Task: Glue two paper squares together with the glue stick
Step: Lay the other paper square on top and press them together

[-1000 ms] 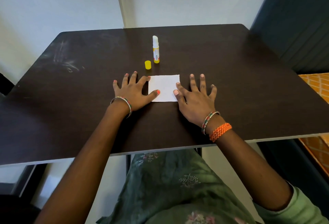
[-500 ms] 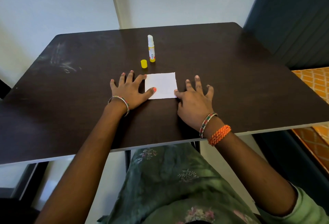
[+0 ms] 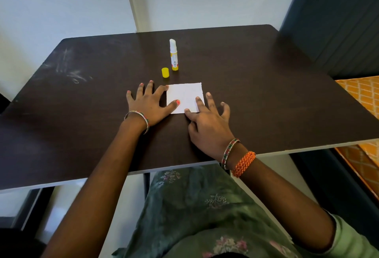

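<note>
Both hands are lying flat, grips spread wide: left hand (image 3: 148,105) thumb and right hand (image 3: 208,125) fingertips pressing the white paper square (image 3: 184,96) on the dark bench (image 3: 266,93); uncapped yellow-and-white glue stick (image 3: 174,55) label unreadable.

A plain room in a home, by the look of it — a dark wood-grain worktop (image 3: 266,98) pushed against a bare pale wall (image 3: 61,1), a dark upholstered seat back (image 3: 338,22) at the right, and orange patterned bedding or cushion fabric (image 3: 361,93) beside it.
</note>
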